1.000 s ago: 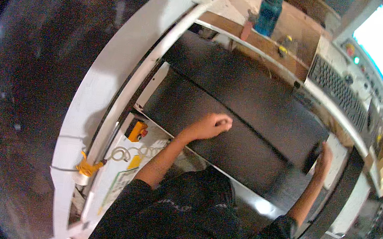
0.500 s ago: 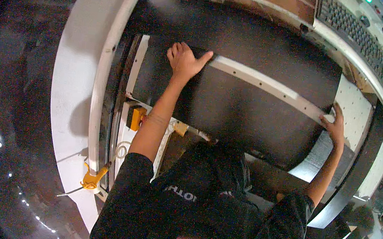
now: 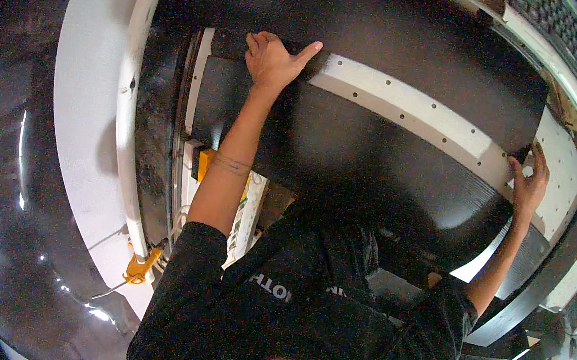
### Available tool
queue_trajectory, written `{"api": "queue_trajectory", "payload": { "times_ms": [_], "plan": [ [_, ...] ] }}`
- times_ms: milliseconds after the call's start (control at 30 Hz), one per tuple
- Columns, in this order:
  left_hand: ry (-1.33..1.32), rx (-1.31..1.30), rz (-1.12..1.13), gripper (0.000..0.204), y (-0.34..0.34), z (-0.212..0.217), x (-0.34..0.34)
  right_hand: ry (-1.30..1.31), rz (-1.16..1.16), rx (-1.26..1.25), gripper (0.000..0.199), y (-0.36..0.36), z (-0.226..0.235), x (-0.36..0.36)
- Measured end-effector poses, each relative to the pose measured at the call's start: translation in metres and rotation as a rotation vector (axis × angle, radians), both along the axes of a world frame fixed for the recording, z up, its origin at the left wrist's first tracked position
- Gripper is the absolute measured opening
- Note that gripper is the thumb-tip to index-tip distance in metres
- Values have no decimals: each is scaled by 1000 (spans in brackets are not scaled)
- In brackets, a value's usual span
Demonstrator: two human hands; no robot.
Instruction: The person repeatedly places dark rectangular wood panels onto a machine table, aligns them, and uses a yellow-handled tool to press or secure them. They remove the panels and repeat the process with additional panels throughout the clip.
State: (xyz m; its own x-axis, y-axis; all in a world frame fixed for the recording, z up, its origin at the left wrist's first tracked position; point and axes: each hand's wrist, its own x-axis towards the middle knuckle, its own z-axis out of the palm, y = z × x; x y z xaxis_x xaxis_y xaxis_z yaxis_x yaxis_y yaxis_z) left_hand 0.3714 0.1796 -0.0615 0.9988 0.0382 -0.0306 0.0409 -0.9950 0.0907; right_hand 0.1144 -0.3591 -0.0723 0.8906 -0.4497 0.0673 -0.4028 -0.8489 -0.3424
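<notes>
A large dark panel [image 3: 419,31] lies across the machine in front of me. Between it and a second dark, glossy surface [image 3: 370,154] nearer my body runs a pale strip [image 3: 418,106] with several holes. My left hand [image 3: 272,63] rests at the left end of the far panel's near edge, thumb stretched out along that edge and fingers bent over it. At the panel's right corner is my right hand [image 3: 530,183], its thumb and fingers curved round the corner. The undersides of both fingertips are hidden.
A white rail [image 3: 130,148] curves along the left, with a yellow clamp-like tool [image 3: 140,266] at its lower end. Holes dot a pale plate [image 3: 558,175] beyond my right hand. A dark keyboard [image 3: 560,47] sits at the far right. An orange block [image 3: 205,163] shows beside my left forearm.
The far panel's edge has moved away from me with both hands. More of the pale holed strip now shows. The whole view has also shifted closer.
</notes>
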Motion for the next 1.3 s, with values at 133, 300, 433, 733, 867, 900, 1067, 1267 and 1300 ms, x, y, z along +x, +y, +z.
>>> {"api": "queue_trajectory", "payload": {
  "times_ms": [133, 300, 433, 733, 867, 900, 1067, 1267, 1300],
  "plan": [
    [34, -20, -48, 134, 11, -9, 14, -18, 100, -20, 78, -1, 7, 17],
    [69, -70, -87, 128, 29, -2, 29, 70, 140, -61, 82, 14, 17, 36],
    [-75, -25, -109, 120, 53, -15, 37, 40, 256, -108, 89, 14, 18, 48],
    [-51, 9, 6, 113, 53, 9, 39, -159, 504, -17, 87, -3, -21, 64],
    [-147, 48, 12, 104, 59, 3, 33, -190, 541, 43, 64, -13, -26, 68],
    [-134, 23, 50, 100, 59, 4, 33, -206, 523, 62, 56, -12, -27, 68],
    [-214, 13, 68, 81, 66, 3, 36, -250, 429, 57, 32, -26, -40, 66],
    [-364, 137, 145, 83, 74, -11, 35, -291, 427, 61, 24, -22, -33, 68],
    [-322, 99, 152, 85, 72, -8, 36, -286, 413, 115, 24, -23, -35, 67]
  ]
}}
